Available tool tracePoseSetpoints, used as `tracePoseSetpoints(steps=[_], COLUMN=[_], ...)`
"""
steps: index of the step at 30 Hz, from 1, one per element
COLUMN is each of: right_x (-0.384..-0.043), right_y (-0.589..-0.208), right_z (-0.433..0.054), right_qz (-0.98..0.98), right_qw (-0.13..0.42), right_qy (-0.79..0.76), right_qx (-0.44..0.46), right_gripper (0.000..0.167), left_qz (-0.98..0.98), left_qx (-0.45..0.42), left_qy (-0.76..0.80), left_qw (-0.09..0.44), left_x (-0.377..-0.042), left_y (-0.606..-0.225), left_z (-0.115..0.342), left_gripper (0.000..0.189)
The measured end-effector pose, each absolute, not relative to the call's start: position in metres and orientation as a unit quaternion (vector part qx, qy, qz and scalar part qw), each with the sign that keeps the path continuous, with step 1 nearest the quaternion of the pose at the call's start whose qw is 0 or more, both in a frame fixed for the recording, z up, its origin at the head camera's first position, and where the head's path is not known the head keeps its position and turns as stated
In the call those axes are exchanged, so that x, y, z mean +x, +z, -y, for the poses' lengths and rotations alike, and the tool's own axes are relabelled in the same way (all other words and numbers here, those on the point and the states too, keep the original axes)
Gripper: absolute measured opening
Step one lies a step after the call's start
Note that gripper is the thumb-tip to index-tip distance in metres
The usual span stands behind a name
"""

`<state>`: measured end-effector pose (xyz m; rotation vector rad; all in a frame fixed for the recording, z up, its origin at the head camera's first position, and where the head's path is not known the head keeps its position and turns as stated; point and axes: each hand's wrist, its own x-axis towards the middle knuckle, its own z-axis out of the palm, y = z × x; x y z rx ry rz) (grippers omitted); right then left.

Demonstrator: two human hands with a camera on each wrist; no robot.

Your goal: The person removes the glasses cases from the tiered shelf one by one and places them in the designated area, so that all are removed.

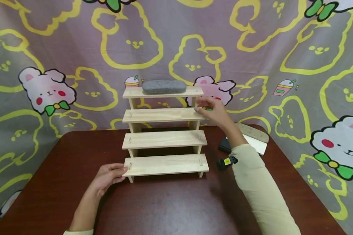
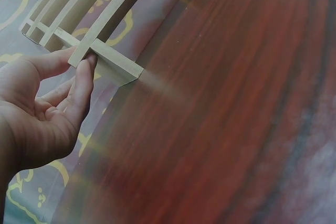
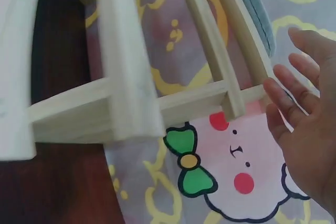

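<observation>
A four-tier stepped rack (image 1: 164, 164) of pale wood stands on the dark table. My left hand (image 1: 107, 178) pinches the left end of its lowest shelf; in the left wrist view the thumb and index finger (image 2: 55, 64) meet the shelf's corner. My right hand (image 1: 213, 111) is at the right end of the upper two shelves, with its fingers loosely bent. The right wrist view shows this hand (image 3: 310, 108) beside the shelf ends, holding nothing. On the top shelf lies a grey oblong case (image 1: 164, 86).
Behind the rack hangs a cartoon-print cloth (image 1: 129, 39), close to the table's back edge. To the right, partly hidden by my right forearm, lie a brownish oblong case (image 1: 252, 132), a white flat item (image 1: 257, 145) and a black object (image 1: 224, 146). The brown tabletop (image 1: 164, 205) spreads in front.
</observation>
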<state>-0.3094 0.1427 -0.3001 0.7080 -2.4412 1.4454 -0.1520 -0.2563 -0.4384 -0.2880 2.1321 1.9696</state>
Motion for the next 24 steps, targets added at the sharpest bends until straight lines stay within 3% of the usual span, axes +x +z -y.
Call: tracePoseSetpoints(steps=[9,24], right_x=[-0.338,-0.367], right_y=[-0.266,-0.235], right_z=[-0.119,-0.099], right_qz=[0.820,0.893], right_qw=[0.132,0.002], right_qy=[0.505,0.392], right_qx=[0.234,0.224], right_gripper=[0.040,0.078], left_qz=[-0.730,-0.727], left_qx=[-0.098,-0.100], left_qy=[0.666,0.669], left_qw=[0.114,0.114], left_x=[-0.153,-0.155], left_y=[-0.436,-0.437], left_z=[0.258,0.257], left_gripper=[0.046,0.049])
